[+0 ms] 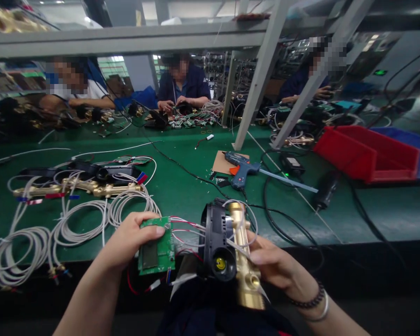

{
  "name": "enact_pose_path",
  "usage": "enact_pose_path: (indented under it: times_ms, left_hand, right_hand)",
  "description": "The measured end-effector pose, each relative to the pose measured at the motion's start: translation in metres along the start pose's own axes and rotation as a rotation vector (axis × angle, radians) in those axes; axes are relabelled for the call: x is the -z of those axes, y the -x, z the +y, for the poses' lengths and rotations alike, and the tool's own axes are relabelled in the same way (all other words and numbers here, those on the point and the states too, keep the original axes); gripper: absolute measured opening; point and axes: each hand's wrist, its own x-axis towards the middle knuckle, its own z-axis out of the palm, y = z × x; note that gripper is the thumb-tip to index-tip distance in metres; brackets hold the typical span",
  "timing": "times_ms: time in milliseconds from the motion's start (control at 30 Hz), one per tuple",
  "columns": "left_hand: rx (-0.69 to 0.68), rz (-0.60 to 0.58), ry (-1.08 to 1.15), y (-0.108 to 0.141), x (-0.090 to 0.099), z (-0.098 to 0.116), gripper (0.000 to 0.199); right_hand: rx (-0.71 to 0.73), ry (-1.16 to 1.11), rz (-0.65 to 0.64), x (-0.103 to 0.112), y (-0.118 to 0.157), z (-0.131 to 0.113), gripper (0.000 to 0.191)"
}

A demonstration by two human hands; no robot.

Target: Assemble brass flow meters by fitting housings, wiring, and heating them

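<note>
My left hand [138,235] grips a green circuit board [166,254] by its upper edge, thumb on top. Thin red and white wires run from the board into a round black plastic housing [210,233]. That housing is joined to a brass pipe body [247,266], which my right hand [271,259] holds from the right side, thumb pressed on the brass. A grey cable loops round the top of the pipe. Below the board dangles a white wire connector [155,285] on red and black leads.
Brass meters with coiled grey cables [79,221] lie at the left. A blue glue gun [243,170] rests by a cardboard piece; a black-handled tool [325,189] and red bin [367,154] are at right. Grey posts [262,74] cross ahead. Co-workers [184,86] sit opposite.
</note>
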Motion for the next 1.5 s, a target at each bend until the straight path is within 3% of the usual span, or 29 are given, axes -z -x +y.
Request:
enact_pose_path:
  times_ms: [100,200,467,733,833,1000,1133,1233,1500]
  left_hand:
    - [-0.011,0.014,-0.024,0.006,-0.001,0.003,0.032]
    - [-0.002,0.023,-0.029,0.012,-0.003,0.007,0.030]
    - [0.099,0.049,0.196,0.017,-0.014,0.014,0.033]
    - [0.138,0.057,0.399,0.012,-0.022,0.011,0.039]
    - [0.125,0.042,0.383,0.009,-0.029,0.009,0.043]
    - [0.052,-0.123,0.207,0.015,-0.035,0.010,0.041]
    - [-0.078,-0.066,0.008,0.019,-0.032,0.014,0.038]
    - [-0.052,-0.036,-0.038,0.020,-0.028,0.014,0.037]
    - [0.028,-0.109,0.124,0.029,-0.017,0.002,0.037]
  right_hand:
    - [0.011,0.034,0.137,-0.002,-0.003,0.005,0.057]
    - [0.042,0.073,0.220,-0.003,-0.005,0.007,0.050]
    - [0.022,0.129,0.039,-0.001,0.011,0.003,0.039]
    - [0.064,0.267,0.072,0.008,0.023,-0.002,0.038]
    - [0.160,0.295,0.175,0.009,0.020,0.000,0.041]
    - [0.286,0.396,0.392,0.016,0.007,0.013,0.025]
    - [0.407,0.593,0.538,0.020,0.003,0.016,0.019]
    - [0.368,0.750,0.564,0.018,0.010,0.007,0.018]
    - [0.343,1.004,0.582,0.011,0.042,-0.023,0.014]
